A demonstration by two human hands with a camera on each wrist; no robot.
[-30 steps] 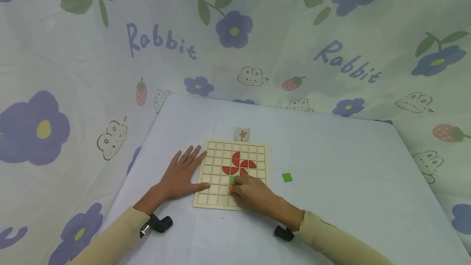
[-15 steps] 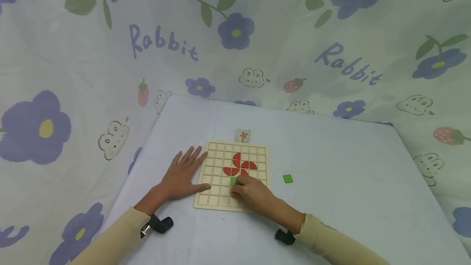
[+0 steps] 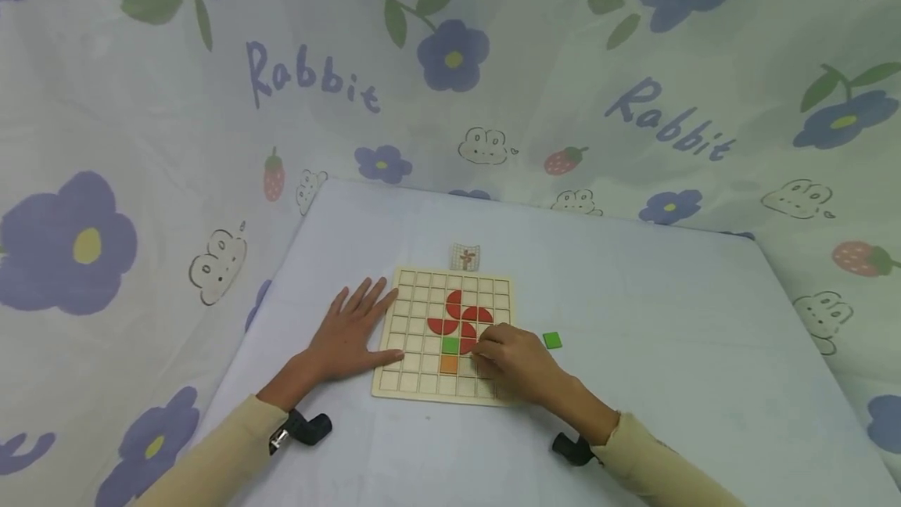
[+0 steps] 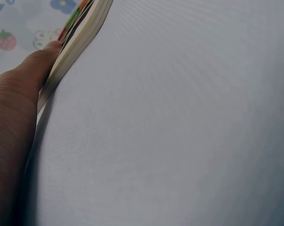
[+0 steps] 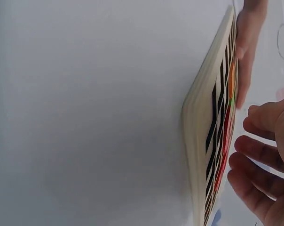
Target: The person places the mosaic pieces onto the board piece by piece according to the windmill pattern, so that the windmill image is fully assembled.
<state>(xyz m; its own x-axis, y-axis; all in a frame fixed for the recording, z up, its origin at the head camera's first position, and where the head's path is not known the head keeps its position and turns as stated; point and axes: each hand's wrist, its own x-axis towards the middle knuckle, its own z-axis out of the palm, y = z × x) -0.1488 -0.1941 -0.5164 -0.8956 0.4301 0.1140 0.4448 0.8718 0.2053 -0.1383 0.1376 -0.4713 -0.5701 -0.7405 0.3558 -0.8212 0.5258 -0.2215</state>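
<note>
A square wooden grid board (image 3: 415, 388) lies on the white table. Red rounded pieces (image 3: 454, 304) form a pinwheel in its cells. Below them sit a green square tile (image 3: 450, 345) and, one cell nearer, an orange square tile (image 3: 448, 364). My left hand (image 3: 345, 339) lies with fingers spread at the board's left side, its thumb on the edge. Over the right part of the board, my right hand (image 3: 521, 358) hovers with fingers loosely bent; the right wrist view shows these fingers (image 5: 259, 153) apart, nothing between them. It hides some cells.
Another green square tile (image 3: 552, 340) lies on the table, right of the board. Behind the board is a small pattern card (image 3: 465, 257) with a red pinwheel. A printed cloth (image 3: 493, 100) hangs behind and beside the table (image 3: 633, 296).
My right hand has let go of the orange tile and moved right, uncovering that tile and more of the red pieces. The left hand stays in place.
</note>
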